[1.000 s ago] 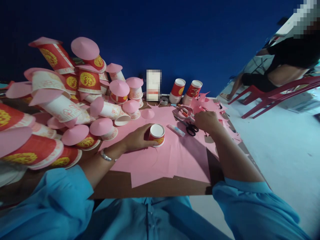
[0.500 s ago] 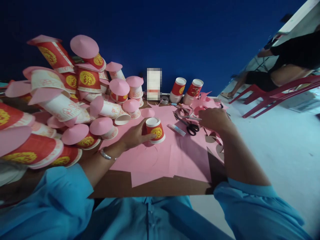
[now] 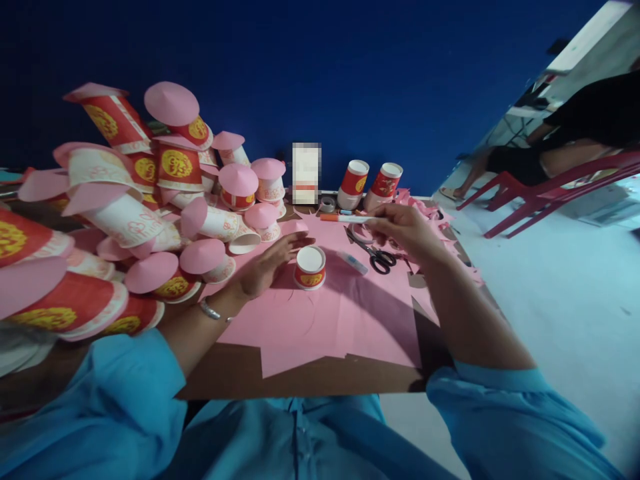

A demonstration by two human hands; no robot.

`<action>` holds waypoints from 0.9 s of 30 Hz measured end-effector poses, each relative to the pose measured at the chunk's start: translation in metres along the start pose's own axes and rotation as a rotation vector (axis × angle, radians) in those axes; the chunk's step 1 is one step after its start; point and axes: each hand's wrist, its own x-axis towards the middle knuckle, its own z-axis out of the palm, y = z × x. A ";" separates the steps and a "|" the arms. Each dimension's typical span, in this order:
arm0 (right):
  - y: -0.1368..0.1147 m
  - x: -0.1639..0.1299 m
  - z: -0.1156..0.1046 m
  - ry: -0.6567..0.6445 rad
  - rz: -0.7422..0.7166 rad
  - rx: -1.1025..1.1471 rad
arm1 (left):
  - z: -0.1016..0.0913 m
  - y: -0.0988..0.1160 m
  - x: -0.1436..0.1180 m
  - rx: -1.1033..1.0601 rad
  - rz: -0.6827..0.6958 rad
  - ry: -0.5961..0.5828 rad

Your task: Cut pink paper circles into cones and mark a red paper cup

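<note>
While cup [image 3: 310, 267] rests, right hand [image 3: 400, 228] lifted pen [image 3: 345, 218].

Dim, bluish light; daylight enters from the right (floor glares pale), edges bend wide, corners blur softly.

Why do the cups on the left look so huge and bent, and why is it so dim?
Head view: wide-lens distortion swells the pile of pink-capped red paper cups at the edge and tilts the floor; light is dim, the blue wall nearly black; soft shadows under the right hand on the pink paper sheet.
</note>
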 end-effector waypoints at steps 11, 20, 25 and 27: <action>0.030 0.006 0.084 -0.044 0.081 0.420 | 0.008 0.001 0.008 0.211 -0.004 0.371; 0.037 0.011 0.103 0.054 0.030 0.678 | 0.006 0.000 0.010 0.237 -0.001 0.372; 0.032 0.015 0.061 0.436 -0.054 0.167 | 0.002 -0.002 0.014 0.134 0.007 0.427; 0.026 0.008 0.050 0.421 -0.106 -0.256 | 0.002 -0.003 0.014 0.098 -0.008 0.384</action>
